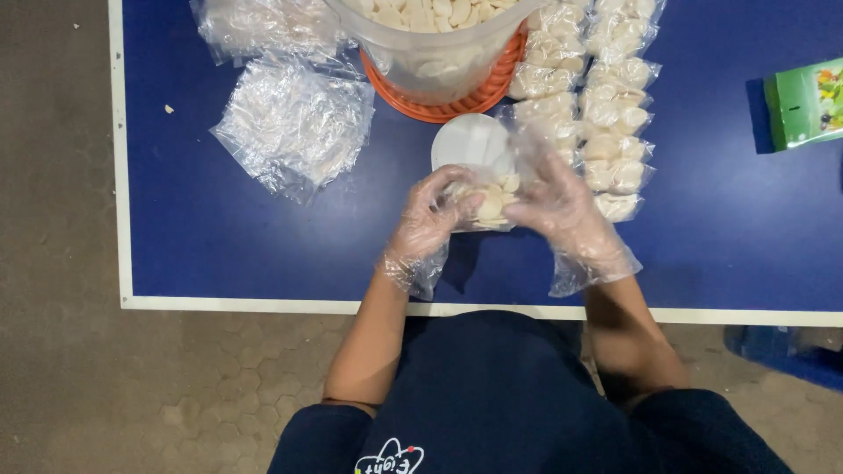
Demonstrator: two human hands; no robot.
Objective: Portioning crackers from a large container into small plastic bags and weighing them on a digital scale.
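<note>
From the head view, both hands wear loose clear plastic gloves and meet over the blue table. The left hand and the right hand have their fingers curled around a small clear bag of pale round chips, which sits between the fingertips of both hands, just above the table. Both sets of fingers are closed on the bag, the left from its side, the right over its top and far edge. Just beyond the fingers lies a white lid, and past it a clear tub of the same chips stands on an orange tray. To the right of the right fingers, filled bags lie in two rows; well to the left of the left fingers, empty bags lie in a pile. A green box lies far right. The step in hand looks like closing a filled bag; finishing it would call for a firm pinch on the bag's mouth so that no chips spill.
</note>
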